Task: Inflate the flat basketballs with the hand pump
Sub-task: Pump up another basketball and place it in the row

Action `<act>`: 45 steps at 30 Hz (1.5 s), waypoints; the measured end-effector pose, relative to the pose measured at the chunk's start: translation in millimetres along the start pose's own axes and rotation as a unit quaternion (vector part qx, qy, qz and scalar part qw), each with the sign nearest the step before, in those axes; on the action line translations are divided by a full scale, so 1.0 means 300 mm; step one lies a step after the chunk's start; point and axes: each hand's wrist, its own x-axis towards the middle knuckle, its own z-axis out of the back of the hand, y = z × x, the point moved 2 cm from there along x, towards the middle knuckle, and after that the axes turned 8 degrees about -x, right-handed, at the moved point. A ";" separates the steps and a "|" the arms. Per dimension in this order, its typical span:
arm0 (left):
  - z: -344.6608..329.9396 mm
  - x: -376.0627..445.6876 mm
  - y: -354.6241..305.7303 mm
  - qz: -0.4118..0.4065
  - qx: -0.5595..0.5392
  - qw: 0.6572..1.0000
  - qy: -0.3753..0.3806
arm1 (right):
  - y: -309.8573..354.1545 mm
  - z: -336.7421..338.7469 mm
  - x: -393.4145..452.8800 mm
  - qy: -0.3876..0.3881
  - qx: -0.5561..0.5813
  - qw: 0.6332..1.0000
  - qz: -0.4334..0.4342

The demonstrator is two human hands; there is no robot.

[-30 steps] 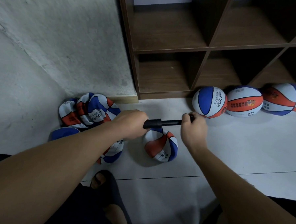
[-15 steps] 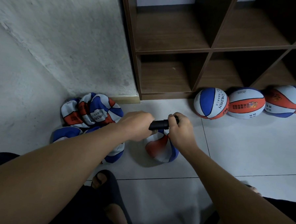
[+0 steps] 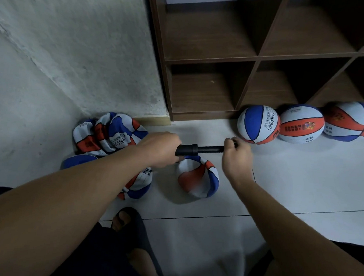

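Observation:
A black hand pump (image 3: 199, 149) lies level above a crumpled flat basketball (image 3: 198, 177) in blue, white and orange. My left hand (image 3: 158, 148) grips the pump's barrel at its left end. My right hand (image 3: 236, 154) grips the handle at the right end, and the rod is drawn out between the two hands. Whether the pump's needle sits in the ball is hidden under my left hand. More flat basketballs (image 3: 107, 134) lie heaped to the left by the wall.
Three round inflated basketballs (image 3: 258, 125) (image 3: 302, 124) (image 3: 349, 121) stand in a row against the foot of a brown wooden cubby shelf (image 3: 210, 61). A rough white wall (image 3: 76, 48) is at the left. My sandalled foot (image 3: 128, 219) rests on the tiled floor.
My right hand pushed the handle in toward my left hand, then pulled it back out to the right. My left hand and the flat ball stayed put.

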 end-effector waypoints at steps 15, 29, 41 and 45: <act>-0.009 -0.002 -0.046 -0.027 -0.013 0.999 -0.015 | 0.075 -0.099 -0.048 0.077 -0.010 0.996 0.042; -0.019 -0.001 -0.002 -0.017 -0.006 1.000 -0.016 | -0.004 0.031 0.028 0.028 0.023 0.998 -0.059; -0.038 -0.008 -0.055 -0.022 0.023 0.999 -0.013 | 0.047 -0.120 -0.067 0.081 0.023 0.996 -0.017; -0.034 -0.005 -0.054 -0.034 0.022 0.999 -0.014 | 0.053 -0.111 -0.053 0.086 0.019 0.996 -0.011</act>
